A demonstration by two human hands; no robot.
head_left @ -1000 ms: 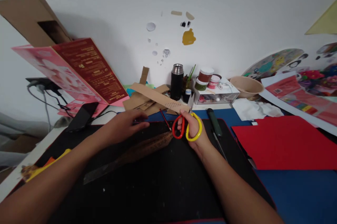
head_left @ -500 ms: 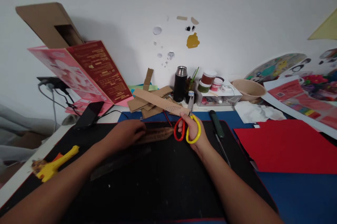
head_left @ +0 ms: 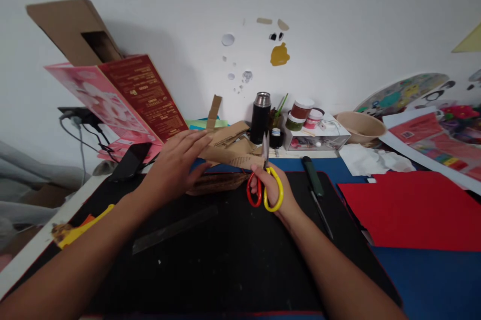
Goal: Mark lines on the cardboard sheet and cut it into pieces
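My right hand (head_left: 277,185) is closed around scissors (head_left: 274,208) with one red and one yellow handle loop, their blades pointing up. The same hand pinches the right end of a cardboard strip (head_left: 236,158) between thumb and fingers. At the strip's left end is my left hand (head_left: 176,165), fingers stretched out and thumb apart. Whether it touches the strip I cannot tell. Below the strip, a dark brown cardboard piece (head_left: 216,185) lies on the black mat (head_left: 225,265). A clear flat strip like a ruler (head_left: 175,230) rests nearer to me.
Cardboard scraps (head_left: 231,132), a black flask (head_left: 260,118) and paint jars (head_left: 301,108) stand along the wall. On the right are a green-handled tool (head_left: 312,177) and red sheet (head_left: 409,210). A yellow tool (head_left: 84,230) and phone (head_left: 130,161) lie left.
My left hand has risen from the brown cardboard piece to the strip's left end, and its fingers have opened out. My right hand still holds the scissors and strip, the strip tilted less.
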